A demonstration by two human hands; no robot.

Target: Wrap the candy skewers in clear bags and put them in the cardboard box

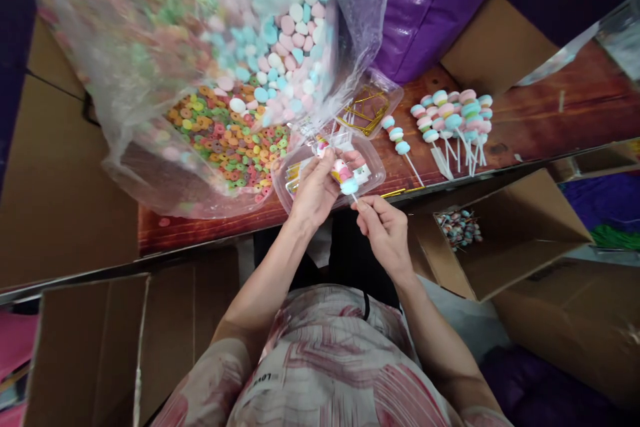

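Observation:
Above a clear plastic tub [379,181], my left hand [316,192] is closed around a candy skewer [349,184] of pink and pale blue marshmallow-like sweets on a white stick. My right hand [383,230] pinches the lower end of that stick. A small colourful printed piece shows at the left fingertips; whether it is part of a wrapper I cannot tell. Another candy skewer [395,135] lies to the right on the table, and beyond it is a bunch of finished-looking skewers [453,117]. Gold twist ties [367,110] lie in a second clear tub behind my hands.
A large clear plastic bag [145,177] holds ring-shaped sweets [230,147] and pastel sweets [295,47] on the wooden table [540,107]. Below the table's right edge, an open cardboard box [525,233] contains many skewers. Purple material [430,7] and another box [500,40] stand behind.

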